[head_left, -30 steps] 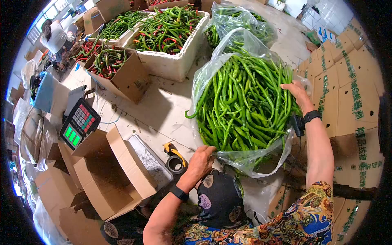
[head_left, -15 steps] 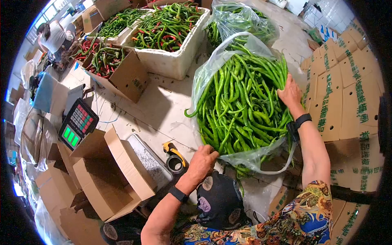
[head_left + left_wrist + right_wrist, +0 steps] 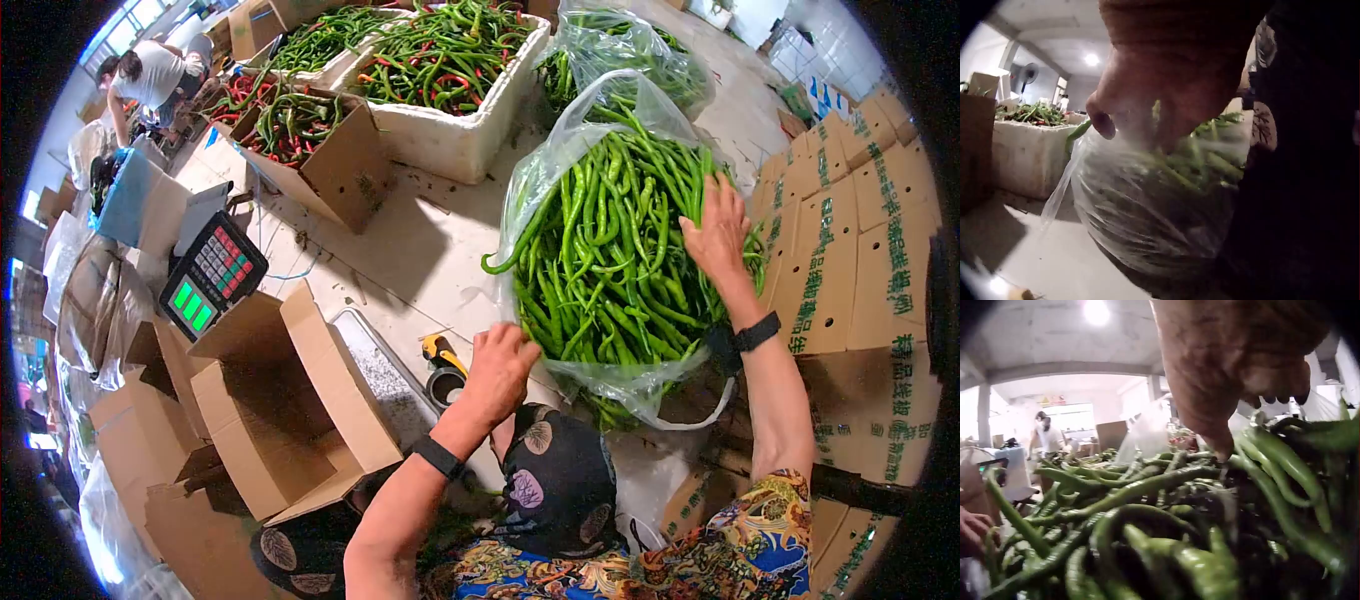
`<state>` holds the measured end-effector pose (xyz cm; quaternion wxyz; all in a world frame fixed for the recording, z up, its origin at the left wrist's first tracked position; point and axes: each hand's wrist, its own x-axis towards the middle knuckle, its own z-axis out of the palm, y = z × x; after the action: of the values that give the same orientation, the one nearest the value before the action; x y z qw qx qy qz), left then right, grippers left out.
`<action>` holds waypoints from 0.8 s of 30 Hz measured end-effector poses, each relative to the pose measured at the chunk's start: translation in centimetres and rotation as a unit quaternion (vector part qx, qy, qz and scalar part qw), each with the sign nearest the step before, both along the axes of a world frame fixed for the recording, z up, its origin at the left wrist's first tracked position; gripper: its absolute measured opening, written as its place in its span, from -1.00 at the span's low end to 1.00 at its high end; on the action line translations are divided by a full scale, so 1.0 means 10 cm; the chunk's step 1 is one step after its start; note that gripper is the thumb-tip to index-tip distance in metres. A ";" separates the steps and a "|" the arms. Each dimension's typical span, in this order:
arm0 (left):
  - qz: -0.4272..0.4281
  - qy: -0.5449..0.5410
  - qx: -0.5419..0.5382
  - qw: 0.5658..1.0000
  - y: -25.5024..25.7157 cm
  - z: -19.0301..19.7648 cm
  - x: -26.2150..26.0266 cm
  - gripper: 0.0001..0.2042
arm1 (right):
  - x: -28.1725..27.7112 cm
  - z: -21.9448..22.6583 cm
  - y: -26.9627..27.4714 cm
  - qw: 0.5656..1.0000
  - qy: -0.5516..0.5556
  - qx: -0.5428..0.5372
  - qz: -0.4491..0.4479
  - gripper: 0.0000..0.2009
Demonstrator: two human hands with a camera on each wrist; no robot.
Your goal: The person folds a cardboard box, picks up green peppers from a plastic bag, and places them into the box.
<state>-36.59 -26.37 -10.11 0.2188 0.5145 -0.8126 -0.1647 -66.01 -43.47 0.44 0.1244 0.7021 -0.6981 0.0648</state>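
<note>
A clear plastic bag (image 3: 680,385) full of long green peppers (image 3: 610,250) stands on the floor in the head view. My left hand (image 3: 497,372) is at its near left rim with curled fingers; in the left wrist view the left hand (image 3: 1160,94) pinches the plastic bag (image 3: 1141,219). My right hand (image 3: 718,235) lies over the peppers at the right side, its fingers spread and pointing away. The right wrist view has the right hand (image 3: 1235,375) with its thumb reaching down to the green peppers (image 3: 1147,487); its other fingertips are above them.
Left of the bag are an open carton (image 3: 270,430), a scale display (image 3: 213,275), a metal tray (image 3: 385,370) and a tape dispenser (image 3: 443,360). A foam box of peppers (image 3: 450,140) and another bag (image 3: 640,60) stand behind. Stacked flat cartons (image 3: 850,260) are at right. One person (image 3: 155,75) bends far left.
The right hand has loosened from the bunch of peppers at the bag's right side, its fingers now spread over them. The left hand stays at the rim. The head view has shifted slightly.
</note>
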 end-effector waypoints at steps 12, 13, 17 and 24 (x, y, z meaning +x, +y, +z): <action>0.211 0.128 -0.013 0.969 -1.02 0.12 -0.08 -0.79 | 1.26 -0.36 -0.05 0.978 -0.145 0.147 -0.019 0.08; 0.204 0.169 -0.071 0.962 -0.98 0.15 -0.05 -0.82 | 1.24 -0.37 -0.06 0.978 -0.147 0.147 -0.024 0.08; 0.242 0.352 0.003 0.904 -0.70 0.69 0.01 -0.90 | 1.31 -0.38 -0.23 0.963 -0.173 0.203 -0.047 0.10; 0.165 0.578 0.102 0.793 -0.35 1.69 -0.11 -0.76 | 1.35 -0.27 -0.43 0.960 -0.142 0.236 -0.058 0.02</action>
<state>-37.67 -29.84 6.80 0.6179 0.4688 -0.4163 -0.4745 -52.47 -47.80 -2.27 -0.1417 0.6536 -0.7434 -0.0105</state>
